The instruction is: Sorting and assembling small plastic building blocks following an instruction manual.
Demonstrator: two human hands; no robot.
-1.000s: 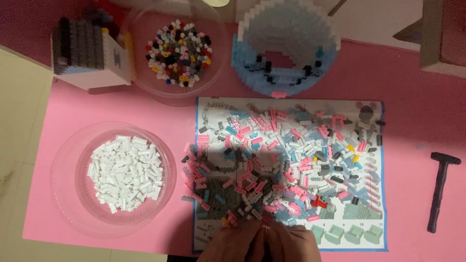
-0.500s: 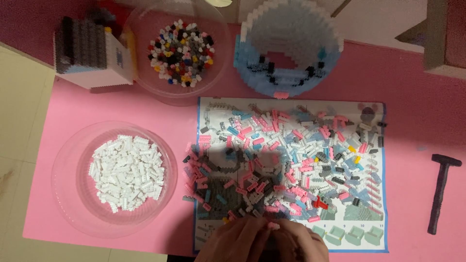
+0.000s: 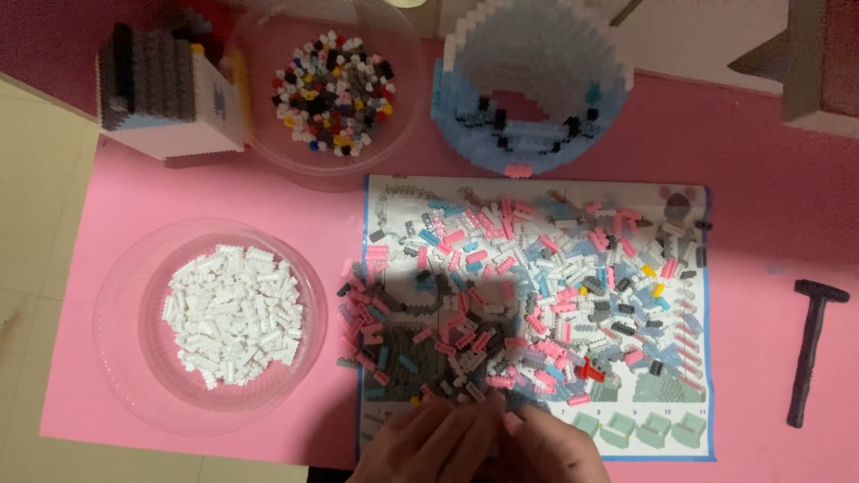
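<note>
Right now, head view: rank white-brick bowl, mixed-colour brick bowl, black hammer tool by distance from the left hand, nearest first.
From the left hand at the bottom edge:
1. White-brick bowl, to its left on the pink mat.
2. Black hammer tool, far right.
3. Mixed-colour brick bowl, top of the mat.
The last two are close to call.

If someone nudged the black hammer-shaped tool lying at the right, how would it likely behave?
The black tool lies flat on the pink mat, so it would probably slide rather than roll; its crosswise head should block rolling. It looks rigid and likely light, being slim.
</note>
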